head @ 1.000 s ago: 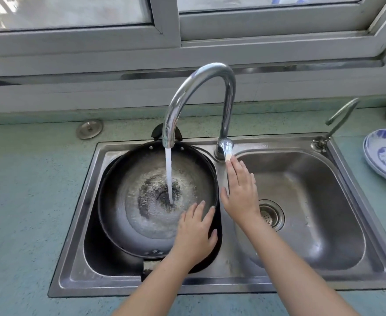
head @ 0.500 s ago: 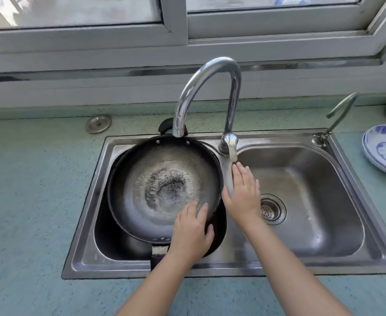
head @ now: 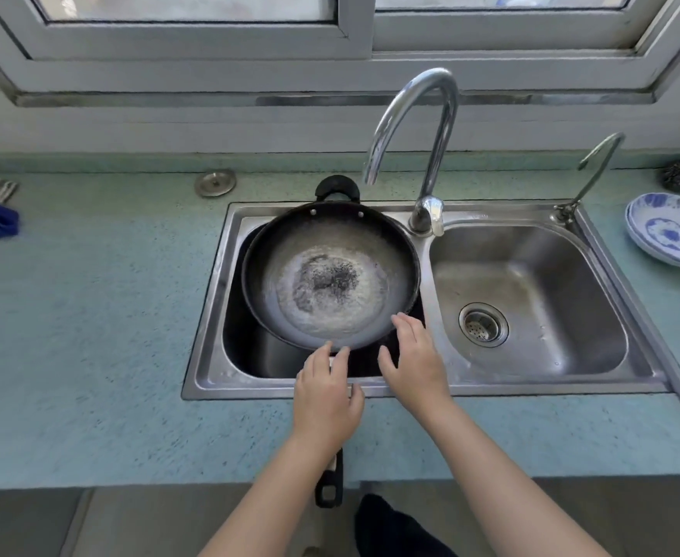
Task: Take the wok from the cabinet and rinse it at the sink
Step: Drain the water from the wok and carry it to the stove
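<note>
Head view. Left hand lies palm-down over the long handle of the wok, at the near rim of the sink. Fingers fairly straight, pointing far; whether they grip the handle, cannot tell. Right hand just beside it, fingers spread wide, tips at the wok's near-right rim, holding nothing. Wok sits tilted in the left basin, water pooled inside, its far loop over the tabletop. Faucet arches over the far-right rim. Right basin lies right of the hands; plates at the far right.
</note>
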{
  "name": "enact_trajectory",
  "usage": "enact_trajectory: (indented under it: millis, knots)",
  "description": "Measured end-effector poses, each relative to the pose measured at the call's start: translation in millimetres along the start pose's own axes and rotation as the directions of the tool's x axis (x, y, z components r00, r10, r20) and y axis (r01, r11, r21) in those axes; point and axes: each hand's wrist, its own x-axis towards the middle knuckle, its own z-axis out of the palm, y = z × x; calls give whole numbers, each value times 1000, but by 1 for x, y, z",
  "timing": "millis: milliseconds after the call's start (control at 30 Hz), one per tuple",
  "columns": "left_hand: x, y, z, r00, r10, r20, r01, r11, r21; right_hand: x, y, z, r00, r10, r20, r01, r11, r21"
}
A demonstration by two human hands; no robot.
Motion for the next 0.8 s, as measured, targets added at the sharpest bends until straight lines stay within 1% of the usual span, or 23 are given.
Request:
enact_trajectory:
  millis: [67, 133, 267, 367, 433, 533, 633, 733, 800]
  knots:
    - [-17, -6, 2, 999, -22, -35, 19, 998, -66, -16, -9, 4, 1000, -2, 30, 2, 1000, 0]
    - [-33, -7, 1, 998, -61, -27, 56, 989, -139, -32, -17, 9, 998, -10, 62, 9, 1000, 10]
    - [-59, -6, 0, 981, -179, 77, 192, 953, -233, -59, -30, 19, 992, 18, 125, -23, 999, 39]
    - [-76, -6, -1, 963, -216, 161, 257, 917, -305, -71, -38, 24, 982, 59, 181, -71, 996, 62]
    - [-84, -6, 0, 944, -249, 218, 315, 879, -357, -76, -43, 28, 968, 81, 237, -103, 992, 79]
    - [-88, -2, 3, 929, -283, 240, 365, 811, -457, -79, -48, 34, 945, 136, 298, -174, 979, 107]
    - [-85, 5, 4, 892, -372, 255, 451, 742, -496, -79, -53, 36, 924, 212, 317, -268, 953, 144]
    - [-79, 9, 5, 850, -461, 255, 523, 678, -517, -77, -57, 36, 912, 248, 326, -324, 924, 204]
    - [-77, 9, 5, 829, -493, 263, 549, 630, -550, -75, -58, 36, 902, 269, 339, -357, 905, 231]
